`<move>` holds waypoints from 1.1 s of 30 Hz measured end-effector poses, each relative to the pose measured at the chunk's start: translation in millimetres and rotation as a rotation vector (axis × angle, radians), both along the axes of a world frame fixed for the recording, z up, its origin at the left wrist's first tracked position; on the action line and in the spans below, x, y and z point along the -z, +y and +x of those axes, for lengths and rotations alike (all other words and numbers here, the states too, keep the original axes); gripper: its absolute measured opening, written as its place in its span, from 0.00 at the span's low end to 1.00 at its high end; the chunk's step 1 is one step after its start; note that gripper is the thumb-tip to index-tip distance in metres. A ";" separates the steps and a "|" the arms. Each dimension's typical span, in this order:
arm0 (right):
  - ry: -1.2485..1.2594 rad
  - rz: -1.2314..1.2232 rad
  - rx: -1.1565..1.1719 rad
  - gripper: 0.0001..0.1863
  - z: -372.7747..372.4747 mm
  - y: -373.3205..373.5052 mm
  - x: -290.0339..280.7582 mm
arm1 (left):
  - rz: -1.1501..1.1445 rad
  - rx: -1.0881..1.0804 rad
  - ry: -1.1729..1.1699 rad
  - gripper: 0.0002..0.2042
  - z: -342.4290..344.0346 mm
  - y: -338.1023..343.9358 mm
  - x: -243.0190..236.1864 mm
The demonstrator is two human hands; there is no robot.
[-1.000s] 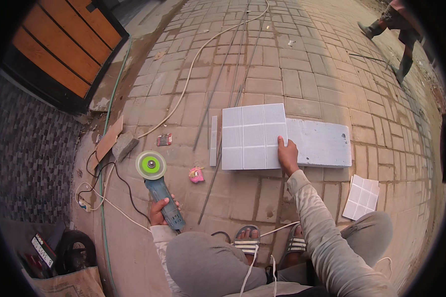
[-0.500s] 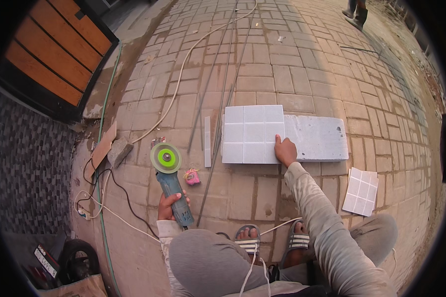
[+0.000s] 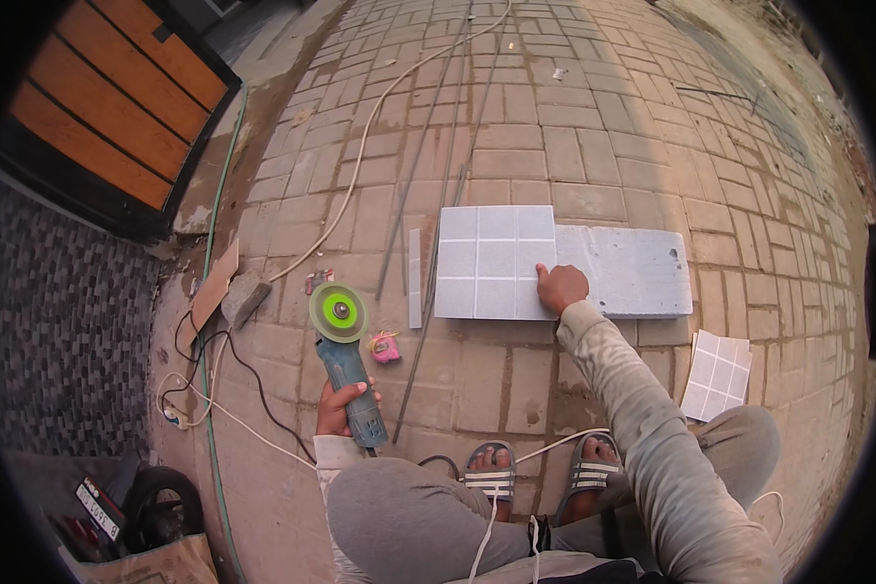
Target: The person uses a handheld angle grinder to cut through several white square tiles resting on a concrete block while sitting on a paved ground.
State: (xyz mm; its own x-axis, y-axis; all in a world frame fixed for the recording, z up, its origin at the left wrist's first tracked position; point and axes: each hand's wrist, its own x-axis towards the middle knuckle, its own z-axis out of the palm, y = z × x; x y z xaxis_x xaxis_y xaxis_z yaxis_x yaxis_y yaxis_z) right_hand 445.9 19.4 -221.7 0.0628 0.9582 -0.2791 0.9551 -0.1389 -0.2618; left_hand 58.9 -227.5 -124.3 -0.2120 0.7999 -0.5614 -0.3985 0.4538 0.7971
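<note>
My left hand (image 3: pixel 338 407) is wrapped round the blue-grey body of an angle grinder (image 3: pixel 345 365). The grinder's bright green disc (image 3: pixel 340 310) points away from me, with no motion smear on it. A square, pale grey tile (image 3: pixel 494 261) with white grid lines lies over the left part of a light grey block (image 3: pixel 633 273). At the tile's right edge, my right hand (image 3: pixel 562 289) is closed, its thumb on the tile's surface; the curled fingers are partly hidden. Between the grinder and the tile are a pink tape measure (image 3: pixel 385 348) and a narrow pale strip (image 3: pixel 415 278).
Long thin metal rods (image 3: pixel 426 243) run away across the brick paving. A smaller gridded tile piece (image 3: pixel 718 376) lies by my right knee. On the left are a stone lump (image 3: pixel 245 300), a brown board (image 3: pixel 214 292), tangled cords, a green hose (image 3: pixel 212 209) and an orange-slatted gate (image 3: pixel 127 88).
The tile has slid slightly left over the block, my right hand moving with it. The grinder stays in my left hand. A person's boots at the far right have gone out of view.
</note>
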 end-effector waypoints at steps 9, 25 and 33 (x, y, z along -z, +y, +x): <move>-0.031 -0.115 -0.024 0.30 2.4 6.7 -27.9 | -0.007 0.047 0.049 0.23 17.0 22.9 -11.7; 0.129 0.462 -0.256 0.31 17.9 8.6 41.3 | 0.020 0.461 0.289 0.20 70.0 294.0 -8.8; 0.151 0.437 -0.209 0.30 15.4 6.1 31.4 | 0.058 0.499 0.260 0.19 78.8 321.0 49.4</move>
